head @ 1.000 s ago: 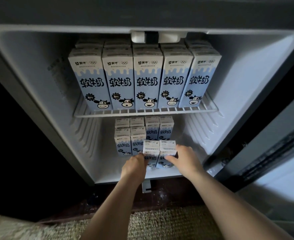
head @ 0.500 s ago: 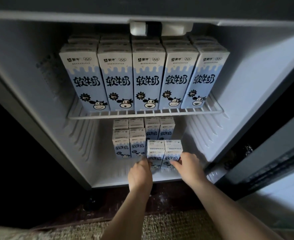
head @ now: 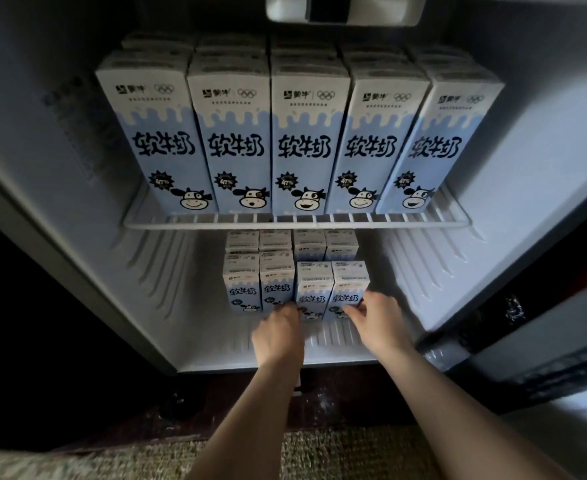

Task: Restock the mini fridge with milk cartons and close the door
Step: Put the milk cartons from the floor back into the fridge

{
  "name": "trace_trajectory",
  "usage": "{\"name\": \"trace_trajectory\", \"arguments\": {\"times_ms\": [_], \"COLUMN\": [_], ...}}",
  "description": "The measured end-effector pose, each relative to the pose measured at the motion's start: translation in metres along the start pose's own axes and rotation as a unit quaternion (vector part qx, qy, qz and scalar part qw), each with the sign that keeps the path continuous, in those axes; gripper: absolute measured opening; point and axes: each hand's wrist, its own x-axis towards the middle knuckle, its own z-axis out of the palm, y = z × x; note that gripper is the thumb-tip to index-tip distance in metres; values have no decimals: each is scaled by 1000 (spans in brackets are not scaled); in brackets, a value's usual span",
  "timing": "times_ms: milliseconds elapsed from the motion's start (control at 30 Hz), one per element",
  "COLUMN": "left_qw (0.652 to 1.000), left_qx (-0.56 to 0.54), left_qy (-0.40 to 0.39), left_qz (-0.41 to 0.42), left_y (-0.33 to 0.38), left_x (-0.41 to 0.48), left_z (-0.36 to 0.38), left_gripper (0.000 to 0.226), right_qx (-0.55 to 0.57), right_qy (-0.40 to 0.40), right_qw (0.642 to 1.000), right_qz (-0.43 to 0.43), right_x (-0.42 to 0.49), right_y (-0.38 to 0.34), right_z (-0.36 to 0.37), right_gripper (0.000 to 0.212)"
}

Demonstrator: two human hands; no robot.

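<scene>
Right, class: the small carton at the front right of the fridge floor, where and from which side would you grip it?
Probably by its bare right side and front, reaching in from the open front: the carton stands upright with its left side against a neighbour, and the wire shelf crowds the top.

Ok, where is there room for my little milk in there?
The floor has room: a bare patch between the small cartons and the left wall, another between the front pair and the right wall. The left hand and right hand hold that pair, so the middle is crowded. The wire shelf is packed with big cartons all across.
</scene>
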Motion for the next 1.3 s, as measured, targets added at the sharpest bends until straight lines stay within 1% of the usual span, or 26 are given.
{"name": "trace_trajectory", "arguments": {"times_ms": [167,267,333,500,633,700,767,867,1000,1133,1233,1300], "left_qw": [999,996,994,989,985,984,987,990,976,976,974,968], "left_qx": [-3,-30,-45,-81,-92,-84,-68,-59,-84,-11,29,51], "left_qy": [3,1,-1,6,-10,-34,-68,-121,-194,-198,-200,-215], "left_qz": [-42,-87,-101,-123,-148,-152,-130,-52,49,87,106,119], "left_y": [5,8,9,9,11,12,11,3,-11,-16,-14,-10], "left_x": [6,10,11,13,12,12,12,9,-8,-36,-61,-79], "left_z": [2,2,3,8,9,8,6,1,-22,-63,-100,-123], "left_gripper": [21,21,22,33,42,46,49,49,41,40,41,41], "right_qx": [11,33,41,51,42,22,-7,-59,-144,-198,-210,-220], "right_qy": [13,21,21,20,-3,-22,-54,-99,-100,-130,-148,-153], "right_qw": [1000,999,999,998,999,998,996,991,984,972,966,963], "right_qz": [2,-5,-4,3,34,57,77,70,33,1,-21,-38], "right_x": [11,15,17,19,19,19,16,4,-19,-42,-64,-83], "right_y": [-1,-2,-2,0,-1,-3,-6,-8,-15,-29,-43,-56], "right_z": [3,5,8,11,14,14,12,7,-15,-45,-71,-92], "right_gripper": [25,25,24,22,29,36,41,43,39,36,28,32]}}
